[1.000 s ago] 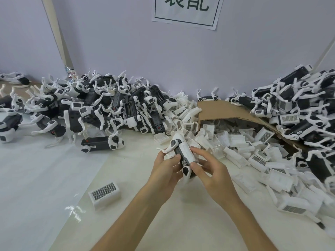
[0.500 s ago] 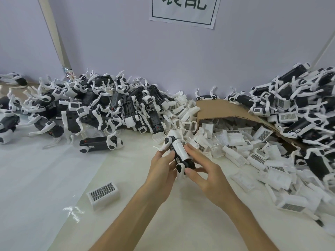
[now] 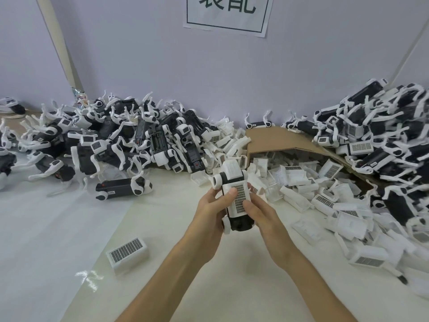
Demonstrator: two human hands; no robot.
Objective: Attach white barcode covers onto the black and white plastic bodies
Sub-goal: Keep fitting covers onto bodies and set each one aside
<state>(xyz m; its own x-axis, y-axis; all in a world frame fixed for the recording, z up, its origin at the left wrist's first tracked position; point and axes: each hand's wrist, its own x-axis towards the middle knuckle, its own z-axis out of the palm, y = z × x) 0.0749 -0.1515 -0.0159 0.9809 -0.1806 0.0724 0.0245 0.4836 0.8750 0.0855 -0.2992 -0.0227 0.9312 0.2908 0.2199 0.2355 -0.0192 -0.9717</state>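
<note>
On the far left, a big pile of black and white plastic bodies with thin white legs lies on the white table top, up against the pale wall. One long black plastic body with white round ends lies alone, just in front of that pile. Nearer to the person, a small white plastic cover with a barcode grid on top sits by itself on the table, well apart from the hands.

In the middle, both hands hold up one black and white plastic body above the table. A white barcode cover sits on the top of this body, with its barcode side facing up. The left hand grips the left side of the body. Its thumb lies on the barcode cover, and its fingers curl round behind. The right hand grips the right side. Its thumb presses on the lower edge of the cover. High on the wall above them hangs a white paper sign with dark letters.

To the right of the hands, a brown cardboard box lies tipped on its side. Lots of loose white barcode covers spill out of it across the table. On the far right, another tall pile of black and white bodies rests on and beside the box.
</note>
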